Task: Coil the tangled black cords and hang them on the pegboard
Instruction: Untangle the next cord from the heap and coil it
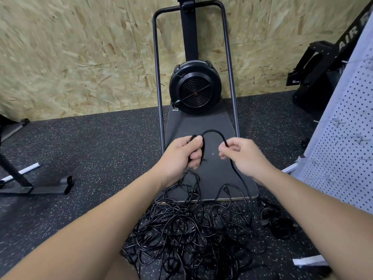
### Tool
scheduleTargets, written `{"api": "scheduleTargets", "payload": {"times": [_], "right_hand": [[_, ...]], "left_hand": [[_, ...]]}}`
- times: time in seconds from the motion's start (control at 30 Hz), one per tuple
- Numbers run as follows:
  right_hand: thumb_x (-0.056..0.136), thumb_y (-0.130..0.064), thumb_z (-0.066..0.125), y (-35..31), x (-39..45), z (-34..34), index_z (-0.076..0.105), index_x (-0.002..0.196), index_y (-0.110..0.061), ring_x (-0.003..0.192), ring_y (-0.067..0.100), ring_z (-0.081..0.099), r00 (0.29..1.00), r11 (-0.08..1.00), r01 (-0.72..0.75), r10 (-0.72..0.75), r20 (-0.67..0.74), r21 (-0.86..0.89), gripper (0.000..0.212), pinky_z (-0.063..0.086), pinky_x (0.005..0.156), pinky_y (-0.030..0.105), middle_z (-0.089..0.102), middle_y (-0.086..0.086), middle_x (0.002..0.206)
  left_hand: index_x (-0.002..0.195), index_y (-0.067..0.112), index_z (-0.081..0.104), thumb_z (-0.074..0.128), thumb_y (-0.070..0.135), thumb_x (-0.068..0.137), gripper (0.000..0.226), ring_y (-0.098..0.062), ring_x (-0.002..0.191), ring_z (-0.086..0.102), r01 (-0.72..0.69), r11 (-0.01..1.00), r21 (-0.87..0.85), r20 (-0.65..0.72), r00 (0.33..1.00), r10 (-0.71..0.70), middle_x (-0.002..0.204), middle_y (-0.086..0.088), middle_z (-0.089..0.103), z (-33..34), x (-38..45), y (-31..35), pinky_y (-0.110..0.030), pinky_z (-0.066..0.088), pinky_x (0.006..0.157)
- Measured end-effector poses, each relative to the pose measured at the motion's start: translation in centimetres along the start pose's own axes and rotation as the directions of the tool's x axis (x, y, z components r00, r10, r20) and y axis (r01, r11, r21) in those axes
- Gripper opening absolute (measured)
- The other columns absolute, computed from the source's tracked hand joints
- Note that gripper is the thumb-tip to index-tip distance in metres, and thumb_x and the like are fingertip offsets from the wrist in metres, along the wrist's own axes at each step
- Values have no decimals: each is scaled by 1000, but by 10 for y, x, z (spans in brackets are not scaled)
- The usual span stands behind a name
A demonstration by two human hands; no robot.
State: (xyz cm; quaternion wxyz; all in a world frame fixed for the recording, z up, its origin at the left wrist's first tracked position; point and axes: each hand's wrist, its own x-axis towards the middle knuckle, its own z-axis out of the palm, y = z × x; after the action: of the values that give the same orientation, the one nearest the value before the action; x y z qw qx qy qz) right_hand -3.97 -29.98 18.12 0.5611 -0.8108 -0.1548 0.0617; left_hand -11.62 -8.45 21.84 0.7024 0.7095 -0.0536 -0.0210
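Note:
A big tangle of thin black cords (189, 229) lies on the speckled floor below my arms. One black cord (214, 131) arches between my two hands. My left hand (181, 153) is closed around its end, which is folded into a short loop. My right hand (242, 154) pinches the same cord a little further along, and the cord drops from there down into the pile. The white pegboard (341, 150) stands at the right edge, with thin wire hooks on it. A smaller bundle of black cord (276, 221) lies near the pegboard's foot.
A black fan machine (194, 89) on a dark base plate (201, 126) with a tall metal frame stands straight ahead against the chipboard wall. Black equipment (314, 73) sits at back right. A stand's black foot (40, 188) lies at left. A white strip (308, 260) lies at lower right.

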Motion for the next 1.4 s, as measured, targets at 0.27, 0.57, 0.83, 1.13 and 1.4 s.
{"api": "scheduleTargets", "payload": {"times": [0.27,0.57,0.83,1.13,1.4], "right_hand": [[101,-8,77,28,-2,26,67,113,-4,82,27,83,980,975,-200,198,25,101,15,68,86,53,81,16,92],[109,-36,59,5,-15,64,64,86,-31,74,15,67,983,825,185,-164,86,-535,25,57,74,40,73,-13,79],[113,-45,27,-33,-22,66,56,99,-30,84,32,66,844,582,537,-354,404,-611,36,53,81,49,69,-5,89],[86,-59,85,-55,-19,24,61,89,-27,73,14,63,815,717,529,-578,35,-454,41,55,69,42,64,-12,76],[86,-35,94,-41,-11,7,70,108,-28,89,24,71,948,965,261,-255,188,-9,33,63,87,42,74,0,100]], "left_hand": [[92,14,47,52,32,116,30,-18,60,39,-55,996,74,-323,943,76,70,2,43,-10,8,3,-32,39,63],[95,13,51,54,34,115,30,-21,63,49,-33,995,98,-396,916,70,73,-2,53,-27,6,-4,-30,45,64],[110,3,59,54,28,117,27,-35,91,82,-13,1000,-10,-338,941,9,99,-18,82,-28,2,-2,-34,64,72],[100,-14,59,53,30,117,48,-28,61,65,6,954,300,20,1000,-12,72,-20,69,-17,-8,11,-33,55,65],[91,15,65,64,26,110,22,-16,54,29,131,991,-8,141,982,-129,63,1,37,-14,-5,5,-35,26,61]]}}
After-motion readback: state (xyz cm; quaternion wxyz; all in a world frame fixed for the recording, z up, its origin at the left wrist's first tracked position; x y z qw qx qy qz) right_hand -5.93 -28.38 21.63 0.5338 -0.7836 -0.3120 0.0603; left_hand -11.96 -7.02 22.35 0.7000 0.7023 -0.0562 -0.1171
